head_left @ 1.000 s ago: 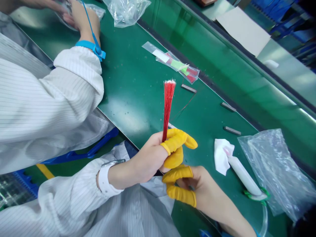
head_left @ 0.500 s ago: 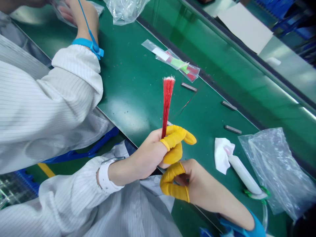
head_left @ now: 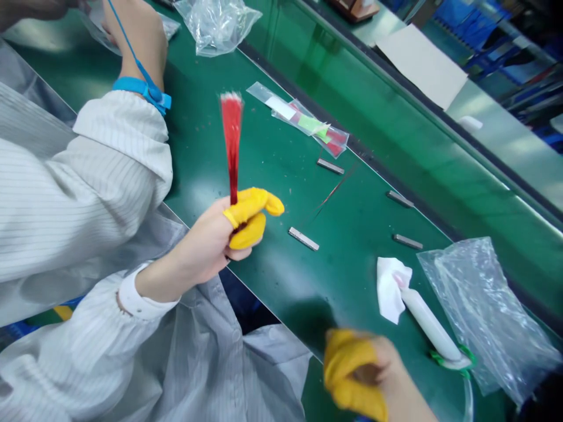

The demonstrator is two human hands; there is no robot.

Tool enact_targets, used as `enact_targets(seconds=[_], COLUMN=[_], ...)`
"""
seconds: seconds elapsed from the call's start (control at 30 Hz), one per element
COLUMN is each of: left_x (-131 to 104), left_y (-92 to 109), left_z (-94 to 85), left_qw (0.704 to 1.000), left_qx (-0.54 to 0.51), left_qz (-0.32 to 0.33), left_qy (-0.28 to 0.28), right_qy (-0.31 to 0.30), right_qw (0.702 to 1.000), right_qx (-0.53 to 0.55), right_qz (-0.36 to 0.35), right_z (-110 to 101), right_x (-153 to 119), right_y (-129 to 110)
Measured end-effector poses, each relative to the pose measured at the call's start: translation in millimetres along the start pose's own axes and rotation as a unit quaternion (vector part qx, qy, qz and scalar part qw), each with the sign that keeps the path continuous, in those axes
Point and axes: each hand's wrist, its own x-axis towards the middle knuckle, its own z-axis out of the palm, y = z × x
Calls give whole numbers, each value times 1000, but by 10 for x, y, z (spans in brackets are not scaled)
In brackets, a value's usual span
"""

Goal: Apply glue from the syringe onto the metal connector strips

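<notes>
My left hand [head_left: 211,240], with yellow finger cots on the thumb and forefinger, is closed around a bundle of thin red wires [head_left: 232,140]. The bundle points up, its pale ends fanned out at the top. Lower right, over the bench edge, is my right hand [head_left: 358,372], also in yellow finger cots and blurred by motion. Its fingers are curled with the tips together; whether anything is between them is hidden. A small metal strip [head_left: 303,239] lies on the green bench [head_left: 272,275] to the right of my left hand.
A co-worker's arm [head_left: 127,140] with a blue wrist strap reaches in at left. Further small metal bars [head_left: 329,166], flat plastic bags [head_left: 308,122] with red contents, a white tube-shaped tool [head_left: 431,325], white tissue [head_left: 393,287] and a clear bag [head_left: 488,316] lie on the bench.
My left hand has moved left and up with the red wires. My right hand has moved down and right, away from it, uncovering the metal strip between them.
</notes>
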Motion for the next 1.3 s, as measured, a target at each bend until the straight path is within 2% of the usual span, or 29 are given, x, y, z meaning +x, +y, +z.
enact_targets(seconds=[0.03, 0.1, 0.13, 0.2, 0.27, 0.37, 0.6, 0.8, 1.3], left_x=[-2, -7, -9, -12, -13, -8, 13, 14, 3], left_y=[-56, -184, -244, -336, -383, -396, -416, -463, -458], left_z=[-10, -22, -27, -40, -59, -92, -141, -173, -175], left_qw=[1000, 999, 998, 997, 996, 996, 994, 993, 993], left_qx=[2, 6, 8, 11, 11, 8, -19, -38, -43], left_qz=[-16, -48, -61, -77, -83, -88, -81, -69, -64], left_qy=[-10, -20, -21, -16, -12, -22, -74, -87, -89], right_qy=[85, 253, 307, 349, 348, 317, 292, 297, 277], right_qw=[995, 960, 940, 915, 909, 912, 917, 920, 913], right_qx=[22, 0, -36, -109, -143, -174, -196, -198, -239], right_qz=[-44, -122, -145, -169, -181, -193, -189, -160, -182], right_z=[-28, -78, -98, -125, -133, -127, -120, -101, -84], right_x=[90, 340, 483, 758, 965, 1095, 1069, 1072, 1074], right_y=[-3, 5, 19, 58, 96, 121, 97, 92, 111])
